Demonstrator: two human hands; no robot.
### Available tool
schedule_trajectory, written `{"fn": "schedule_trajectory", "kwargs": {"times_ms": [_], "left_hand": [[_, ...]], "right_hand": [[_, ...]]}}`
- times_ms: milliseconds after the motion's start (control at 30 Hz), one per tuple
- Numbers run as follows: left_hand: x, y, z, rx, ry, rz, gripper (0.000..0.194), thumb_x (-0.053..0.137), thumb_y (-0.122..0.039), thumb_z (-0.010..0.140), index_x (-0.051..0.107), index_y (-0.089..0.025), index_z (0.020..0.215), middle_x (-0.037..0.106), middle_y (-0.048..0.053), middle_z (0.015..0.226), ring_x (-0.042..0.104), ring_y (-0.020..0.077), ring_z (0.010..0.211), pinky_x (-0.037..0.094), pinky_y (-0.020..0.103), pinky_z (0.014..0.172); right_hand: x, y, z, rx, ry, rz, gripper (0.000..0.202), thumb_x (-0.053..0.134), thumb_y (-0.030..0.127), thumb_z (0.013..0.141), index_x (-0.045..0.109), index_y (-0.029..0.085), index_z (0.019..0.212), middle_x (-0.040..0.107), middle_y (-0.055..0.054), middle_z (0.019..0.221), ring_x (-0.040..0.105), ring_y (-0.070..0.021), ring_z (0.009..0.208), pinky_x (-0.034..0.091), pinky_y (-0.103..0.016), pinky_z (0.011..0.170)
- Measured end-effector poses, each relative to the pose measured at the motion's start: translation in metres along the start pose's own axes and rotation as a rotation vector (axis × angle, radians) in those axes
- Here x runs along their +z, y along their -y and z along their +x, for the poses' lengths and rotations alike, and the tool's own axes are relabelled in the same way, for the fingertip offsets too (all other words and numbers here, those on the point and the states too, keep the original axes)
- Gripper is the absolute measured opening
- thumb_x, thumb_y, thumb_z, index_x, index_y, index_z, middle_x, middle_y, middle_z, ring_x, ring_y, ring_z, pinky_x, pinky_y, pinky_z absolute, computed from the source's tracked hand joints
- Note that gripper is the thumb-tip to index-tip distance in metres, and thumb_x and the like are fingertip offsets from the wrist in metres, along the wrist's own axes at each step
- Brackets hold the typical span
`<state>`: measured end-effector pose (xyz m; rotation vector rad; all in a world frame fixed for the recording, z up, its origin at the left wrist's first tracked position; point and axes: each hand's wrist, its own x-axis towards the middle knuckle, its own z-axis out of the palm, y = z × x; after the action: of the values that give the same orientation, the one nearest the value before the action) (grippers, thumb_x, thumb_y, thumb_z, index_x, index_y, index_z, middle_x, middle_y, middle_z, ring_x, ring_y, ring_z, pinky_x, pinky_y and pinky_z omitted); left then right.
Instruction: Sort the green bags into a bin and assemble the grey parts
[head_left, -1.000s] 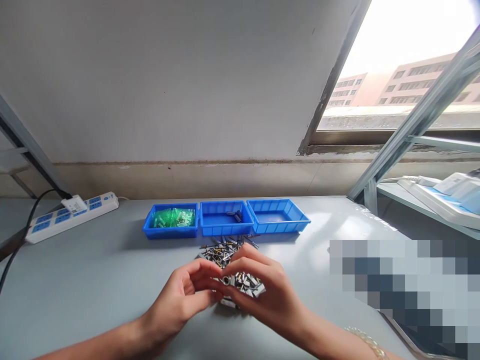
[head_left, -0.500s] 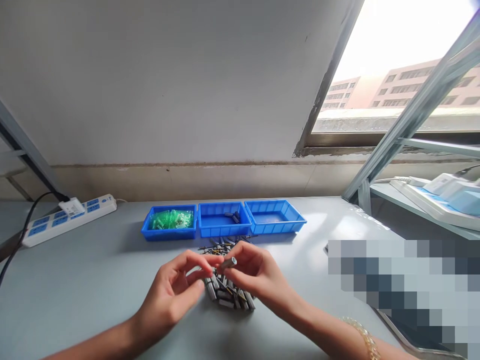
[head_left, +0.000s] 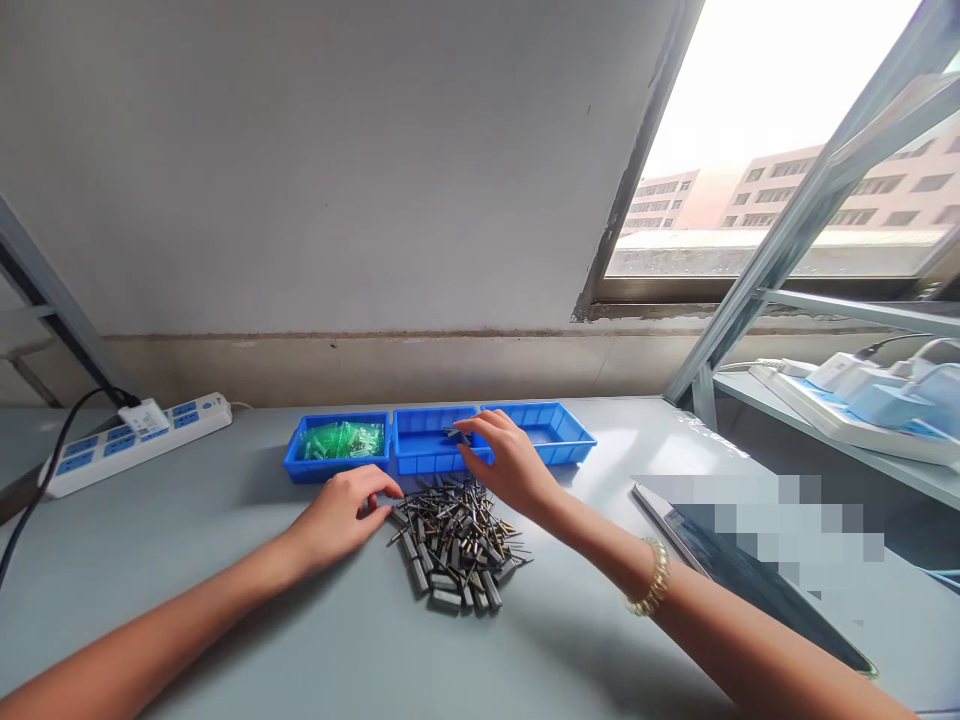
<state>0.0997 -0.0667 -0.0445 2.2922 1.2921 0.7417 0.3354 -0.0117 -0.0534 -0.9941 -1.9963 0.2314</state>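
A pile of metal cylinders and thin pins (head_left: 457, 545) lies on the grey table (head_left: 300, 640). My right hand (head_left: 506, 462) reaches over the front edge of the middle blue tray (head_left: 427, 460), thumb and fingertips apart beside small dark cylinders (head_left: 455, 434) inside it. Nothing is visibly gripped in that hand. At the pile's left edge, my left hand (head_left: 341, 515) rests with its fingers curled and apart from the thumb, close to a cylinder but holding nothing visible.
The left blue tray (head_left: 337, 468) holds green plastic packets (head_left: 341, 440). A right blue tray (head_left: 559, 453) stands beside the middle one. A power strip (head_left: 139, 440) lies at the far left. A tablet-like device (head_left: 750, 580) lies to the right, below metal shelving (head_left: 750, 290).
My right hand has moved forward from above the pile to the middle tray, and the metal cylinder is no longer between its fingers. My left hand has moved left and down to the pile's edge.
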Motion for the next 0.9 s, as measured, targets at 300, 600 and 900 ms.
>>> {"fn": "schedule_trajectory", "kwargs": {"times_ms": [300,600,900], "left_hand": [[0.000,0.005,-0.007,0.045,-0.007,0.064,0.014,0.053,-0.017,0.085,0.067,-0.020,0.085,0.070,0.003,0.084,0.064,0.0207,0.079,0.049,0.030,0.073],[0.016,-0.037,-0.014,-0.167,-0.184,-0.246,0.008,0.056,-0.021,0.081,0.064,-0.020,0.083,0.069,0.001,0.078,0.066,0.0176,0.071,0.054,0.029,0.071],[0.034,-0.053,-0.021,-0.336,0.003,-0.659,0.021,0.066,-0.037,0.077,0.063,-0.016,0.079,0.071,0.003,0.069,0.069,0.0197,0.068,0.055,0.030,0.066]], "right_hand": [[-0.011,0.033,-0.040,0.001,0.028,0.074,0.014,0.053,0.016,0.085,0.066,0.021,0.087,0.070,-0.004,0.078,0.063,-0.0188,0.074,0.053,-0.032,0.066],[-0.004,0.051,-0.050,0.294,0.250,0.509,0.028,0.062,0.025,0.077,0.065,0.018,0.104,0.072,-0.003,0.081,0.063,-0.0150,0.068,0.051,-0.026,0.060],[-0.001,0.066,-0.055,0.139,0.137,0.461,0.005,0.063,0.020,0.079,0.067,0.019,0.079,0.056,0.002,0.065,0.054,-0.0127,0.062,0.044,-0.024,0.057]]}}
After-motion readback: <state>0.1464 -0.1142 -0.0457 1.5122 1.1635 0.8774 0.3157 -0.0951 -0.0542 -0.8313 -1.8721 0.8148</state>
